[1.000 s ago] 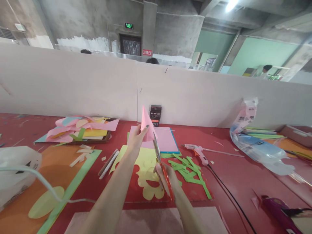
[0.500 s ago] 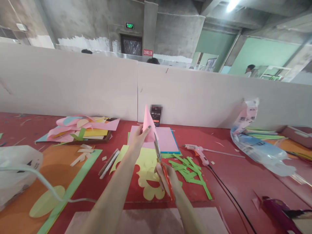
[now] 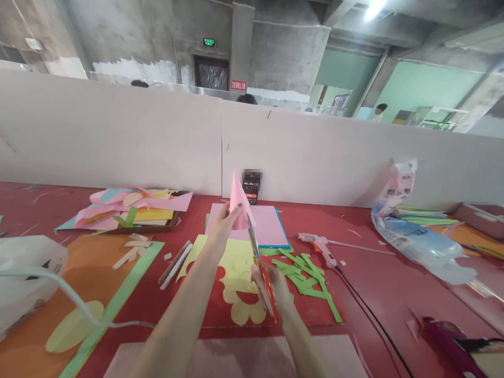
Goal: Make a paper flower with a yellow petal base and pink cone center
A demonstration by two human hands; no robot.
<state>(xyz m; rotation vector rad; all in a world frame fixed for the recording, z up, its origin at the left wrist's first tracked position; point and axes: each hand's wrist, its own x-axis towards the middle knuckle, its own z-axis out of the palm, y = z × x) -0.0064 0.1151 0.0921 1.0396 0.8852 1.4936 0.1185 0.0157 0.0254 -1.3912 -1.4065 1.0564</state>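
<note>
The left hand (image 3: 223,224) and right hand (image 3: 272,286) are bare, with slender fingers. Dark polish (image 3: 240,205) coats the left thumbnail. Both forearms (image 3: 189,299) are bare and narrow toward the wrists.

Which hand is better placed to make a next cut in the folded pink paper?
Probably the right hand: it holds the red-handled metal scissors, which point up at the folded pink paper. The left hand grips that paper, so it seems better for steadying.
</note>
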